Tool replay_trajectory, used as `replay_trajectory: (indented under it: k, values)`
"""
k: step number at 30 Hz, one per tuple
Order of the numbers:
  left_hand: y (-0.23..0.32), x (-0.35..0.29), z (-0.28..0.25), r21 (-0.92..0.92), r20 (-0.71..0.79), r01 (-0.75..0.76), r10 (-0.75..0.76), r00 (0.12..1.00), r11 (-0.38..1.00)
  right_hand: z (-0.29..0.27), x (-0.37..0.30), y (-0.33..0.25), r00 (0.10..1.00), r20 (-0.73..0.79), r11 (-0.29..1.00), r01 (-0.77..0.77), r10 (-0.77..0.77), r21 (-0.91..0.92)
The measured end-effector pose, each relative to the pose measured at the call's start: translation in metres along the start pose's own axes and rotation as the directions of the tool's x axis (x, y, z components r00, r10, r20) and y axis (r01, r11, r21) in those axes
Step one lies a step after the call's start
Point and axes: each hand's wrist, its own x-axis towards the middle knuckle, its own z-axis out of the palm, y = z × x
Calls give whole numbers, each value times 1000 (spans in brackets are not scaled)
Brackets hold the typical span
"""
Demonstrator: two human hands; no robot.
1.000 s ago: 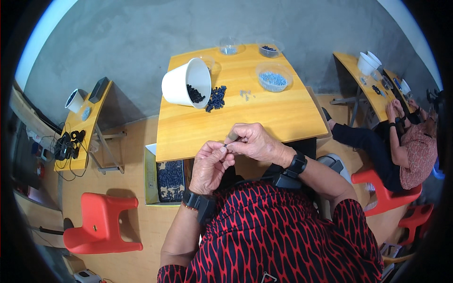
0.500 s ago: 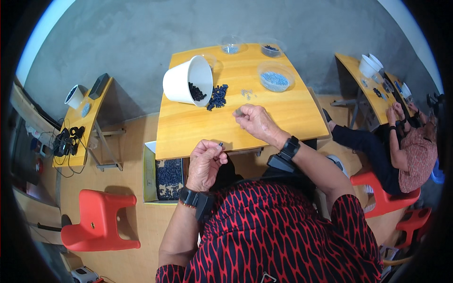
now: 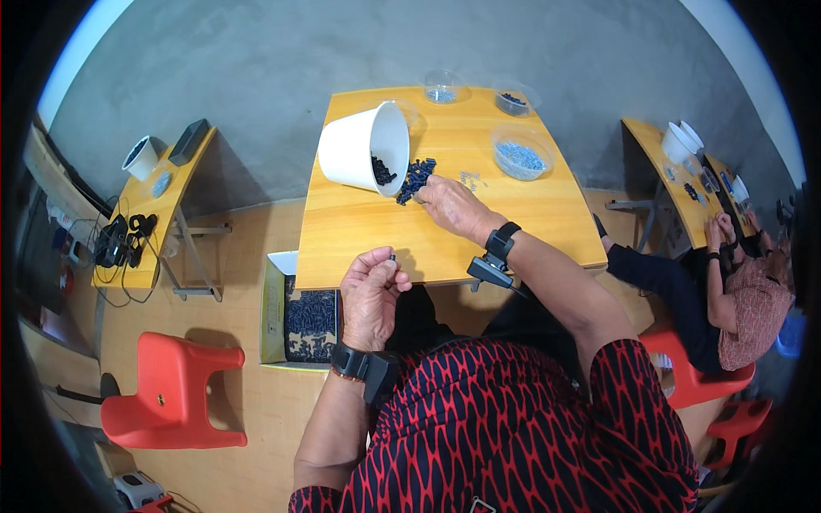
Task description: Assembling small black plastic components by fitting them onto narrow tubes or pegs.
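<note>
My left hand (image 3: 372, 291), palm turned inward in front of the table's near edge, pinches a small dark cylindrical piece (image 3: 393, 256) between thumb and fingers. My right hand (image 3: 455, 207) reaches over the yellow table (image 3: 359, 244), its bent fingertips against the right side of a pile of small dark blue cylindrical pieces (image 3: 416, 178). Whatever those fingertips grip is hidden. Beside the pile, a white bucket (image 3: 349, 152) lies on its side, its mouth toward the pile and black pieces (image 3: 382, 170) inside. Several tiny clear or silvery bits (image 3: 472, 179) lie just beyond my right hand.
A clear bowl of pale blue bits (image 3: 522, 159) stands at the table's right, with smaller clear bowls (image 3: 441, 88) (image 3: 513, 101) at the back. An open carton (image 3: 274, 316) of dark pieces sits below left, near a red chair (image 3: 171, 393). Another person (image 3: 753, 299) sits at the right.
My right hand has moved left, from over the bare tabletop to the pile of dark pieces. My left hand still pinches its piece. The whole view has shifted slightly.
</note>
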Motion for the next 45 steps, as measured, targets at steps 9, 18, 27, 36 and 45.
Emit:
replay_trajectory:
  k: [9,18,27,36,45]
  values:
    - [-4,5,-6,4,6,25,-25,1000,1000,-9,-19,5,999,-35,994,7,-4,111]
    - [-6,5,-10,52,-4,16,-16,1000,999,-23,-37,7,976,-5,909,-201,218,366]
    - [-9,2,-3,88,79,30,-37,996,996,-18,-44,5,999,-35,998,-11,13,58]
    - [-10,-2,-2,96,203,65,-83,976,993,-58,-69,-65,950,207,556,-306,235,773]
    - [-11,-9,10,128,229,73,-101,968,989,-53,-78,-74,977,64,556,-169,203,814]
